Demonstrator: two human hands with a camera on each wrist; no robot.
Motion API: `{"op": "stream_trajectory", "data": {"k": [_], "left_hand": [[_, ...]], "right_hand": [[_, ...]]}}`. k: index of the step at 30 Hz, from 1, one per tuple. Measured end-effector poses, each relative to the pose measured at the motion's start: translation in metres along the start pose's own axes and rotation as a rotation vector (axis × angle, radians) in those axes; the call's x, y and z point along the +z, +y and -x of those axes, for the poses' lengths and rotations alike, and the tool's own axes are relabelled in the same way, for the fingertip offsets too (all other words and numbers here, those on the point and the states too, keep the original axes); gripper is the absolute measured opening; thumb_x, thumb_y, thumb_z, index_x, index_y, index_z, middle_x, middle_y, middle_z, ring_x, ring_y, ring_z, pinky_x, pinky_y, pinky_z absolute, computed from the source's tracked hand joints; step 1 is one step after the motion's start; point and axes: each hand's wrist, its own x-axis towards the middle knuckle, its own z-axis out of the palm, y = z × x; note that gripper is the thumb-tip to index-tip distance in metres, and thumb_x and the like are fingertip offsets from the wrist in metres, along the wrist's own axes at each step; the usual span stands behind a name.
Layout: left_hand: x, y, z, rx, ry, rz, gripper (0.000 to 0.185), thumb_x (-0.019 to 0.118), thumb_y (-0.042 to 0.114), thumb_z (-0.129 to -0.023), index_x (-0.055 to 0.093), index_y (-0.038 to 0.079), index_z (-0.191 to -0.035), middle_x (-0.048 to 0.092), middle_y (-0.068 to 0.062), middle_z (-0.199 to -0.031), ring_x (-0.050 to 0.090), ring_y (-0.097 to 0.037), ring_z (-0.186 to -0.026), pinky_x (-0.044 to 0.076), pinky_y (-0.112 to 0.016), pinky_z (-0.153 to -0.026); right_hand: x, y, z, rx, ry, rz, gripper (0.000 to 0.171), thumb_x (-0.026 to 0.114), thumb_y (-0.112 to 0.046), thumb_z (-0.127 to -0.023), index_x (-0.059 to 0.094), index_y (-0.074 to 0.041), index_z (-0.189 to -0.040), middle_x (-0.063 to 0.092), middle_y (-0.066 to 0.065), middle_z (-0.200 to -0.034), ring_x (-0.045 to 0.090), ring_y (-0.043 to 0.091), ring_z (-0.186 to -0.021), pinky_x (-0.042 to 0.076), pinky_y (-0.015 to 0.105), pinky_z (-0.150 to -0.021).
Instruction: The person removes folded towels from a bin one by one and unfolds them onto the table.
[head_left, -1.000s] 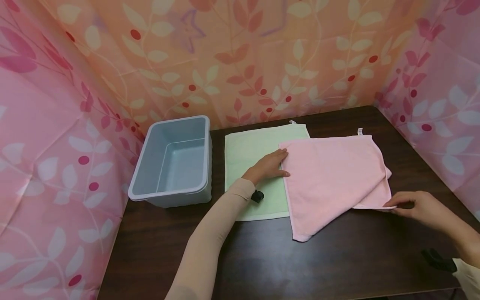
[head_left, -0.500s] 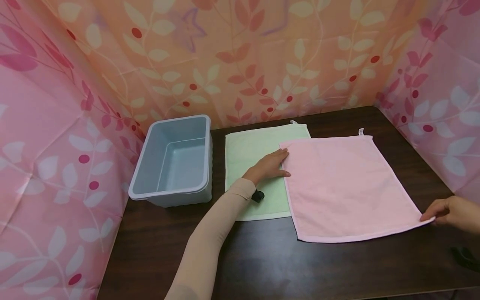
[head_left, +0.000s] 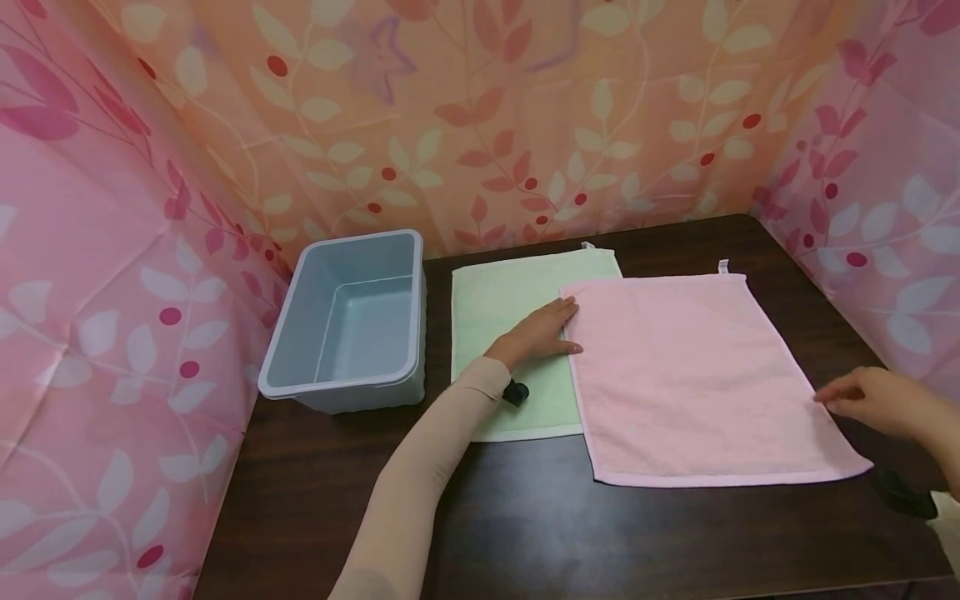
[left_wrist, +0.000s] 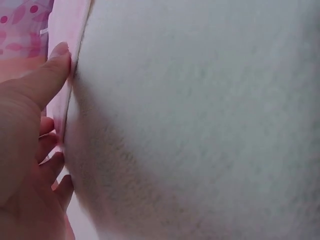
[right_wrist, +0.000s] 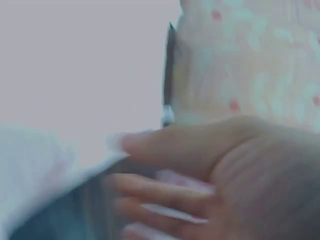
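A pink towel [head_left: 697,375] lies spread flat on the dark table [head_left: 525,517], its left edge overlapping a pale green towel [head_left: 502,296]. My left hand [head_left: 558,321] rests flat on the green towel, fingertips against the pink towel's left edge. The left wrist view shows that hand [left_wrist: 30,150] close up beside the green towel's pile [left_wrist: 200,125] and the pink edge [left_wrist: 65,50]. My right hand [head_left: 832,398] sits at the pink towel's right edge with relaxed fingers and holds nothing. It appears blurred in the right wrist view [right_wrist: 200,165].
An empty grey plastic bin [head_left: 348,321] stands on the table at the left, beside the green towel. Pink and orange leaf-print curtains [head_left: 480,117] close in the table at the back and on both sides. Bare table runs along the front edge.
My right hand pulled the pink towel's folded corner out to the front right, laid the towel flat, let go and moved back along its right edge. My left hand stayed put.
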Motion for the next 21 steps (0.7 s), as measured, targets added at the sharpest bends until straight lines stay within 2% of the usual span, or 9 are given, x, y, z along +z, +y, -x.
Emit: {"op": "stream_trajectory", "data": {"k": [2,4,7,10,13,16,21], "left_hand": [[0.000,-0.003,0.002,-0.029,0.015,0.009,0.085,0.058,0.053,-0.095,0.020,0.011,-0.159,0.013,-0.004,-0.169,0.012,-0.022,-0.157,0.016,-0.035,-0.128],[-0.001,-0.006,0.004,-0.081,0.023,0.016,0.088,0.056,0.057,-0.095,0.016,0.015,-0.160,0.008,-0.004,-0.169,0.009,-0.024,-0.158,0.013,-0.043,-0.128],[-0.003,-0.011,0.010,-0.193,0.009,0.007,0.098,0.057,0.066,-0.089,0.008,0.022,-0.161,-0.001,-0.004,-0.170,0.000,-0.029,-0.158,0.009,-0.058,-0.126],[-0.006,-0.016,0.017,-0.286,-0.031,-0.017,0.107,0.060,0.074,-0.082,0.003,0.029,-0.161,-0.007,-0.006,-0.169,-0.006,-0.034,-0.157,0.005,-0.066,-0.122],[-0.008,-0.018,0.022,-0.320,-0.053,-0.031,0.109,0.060,0.077,-0.080,0.002,0.031,-0.160,-0.009,-0.007,-0.169,-0.007,-0.037,-0.156,0.006,-0.069,-0.120],[-0.009,-0.019,0.024,-0.324,-0.060,-0.031,0.110,0.060,0.077,-0.079,0.002,0.032,-0.160,-0.010,-0.008,-0.169,-0.008,-0.038,-0.156,0.006,-0.071,-0.119],[-0.011,-0.019,0.025,-0.344,-0.073,-0.028,0.111,0.060,0.078,-0.078,0.001,0.033,-0.160,-0.011,-0.006,-0.169,-0.009,-0.037,-0.156,0.005,-0.070,-0.120]], "right_hand": [[0.004,-0.017,-0.012,-0.001,0.090,-0.009,0.043,0.066,-0.024,-0.092,0.063,0.007,-0.123,0.057,0.039,-0.118,0.054,0.051,-0.107,0.041,0.070,-0.091],[0.014,-0.035,-0.024,0.003,0.137,-0.060,0.068,0.065,-0.038,-0.093,0.045,0.008,-0.140,0.039,0.046,-0.135,0.035,0.062,-0.123,0.027,0.078,-0.097],[0.033,-0.054,-0.036,0.021,0.119,-0.123,0.099,0.066,-0.054,-0.087,0.020,0.003,-0.154,0.013,0.047,-0.150,0.012,0.068,-0.135,0.013,0.085,-0.099],[0.049,-0.063,-0.040,0.041,0.077,-0.111,0.120,0.072,-0.065,-0.075,0.009,-0.005,-0.158,-0.001,0.044,-0.155,-0.001,0.069,-0.138,0.007,0.087,-0.098],[0.059,-0.063,-0.040,0.055,0.045,-0.094,0.129,0.074,-0.069,-0.069,0.005,-0.010,-0.159,-0.008,0.042,-0.156,-0.009,0.069,-0.138,0.001,0.088,-0.096],[0.062,-0.060,-0.038,0.055,0.036,-0.095,0.129,0.075,-0.069,-0.068,0.004,-0.012,-0.159,-0.011,0.040,-0.156,-0.014,0.067,-0.139,-0.005,0.089,-0.096],[0.064,-0.052,-0.037,0.034,0.045,-0.076,0.128,0.075,-0.069,-0.067,0.005,-0.015,-0.160,-0.010,0.039,-0.157,-0.016,0.065,-0.140,-0.004,0.090,-0.095]]}}
